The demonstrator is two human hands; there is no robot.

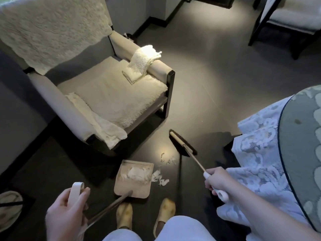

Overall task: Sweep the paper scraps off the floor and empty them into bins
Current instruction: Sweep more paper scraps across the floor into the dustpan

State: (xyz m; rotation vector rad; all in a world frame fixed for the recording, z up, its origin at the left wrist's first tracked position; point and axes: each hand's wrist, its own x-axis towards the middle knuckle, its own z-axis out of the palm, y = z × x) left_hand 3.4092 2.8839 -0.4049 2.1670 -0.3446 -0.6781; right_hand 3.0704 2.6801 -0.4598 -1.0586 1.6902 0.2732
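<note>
In the head view, the beige flat plastic dustpan [134, 178] sat on the dark grey tiled floor [199, 80] just in front of the person's two slippered feet, and it already carried a heap of white torn paper scraps [137, 173] across its middle. The job looked roughly half done: a second cluster of white scraps [160, 179] lay on the floor touching the dustpan's right edge, and a looser scatter of small white bits [167, 160] lay a little beyond its far right corner, between the dustpan and the broom. The left hand [67, 209] was curled around the pale grip of the dustpan's long metal handle [107, 210], holding the pan low. The right hand [217, 182] gripped the white end of the slim wooden broom handle [194, 158], with the dark-bristled broom head [182, 145] resting on the floor beyond the dustpan, on the far side of the loose bits. Judging by that, the remaining scraps had yet to be drawn into the pan, and the emptying had not begun; no bin could be made out with certainty. A cream upholstered armchair [104, 94] stood beyond the dustpan to the left, and a desk draped in white lace cloth [260, 153] stood to its right.
</note>
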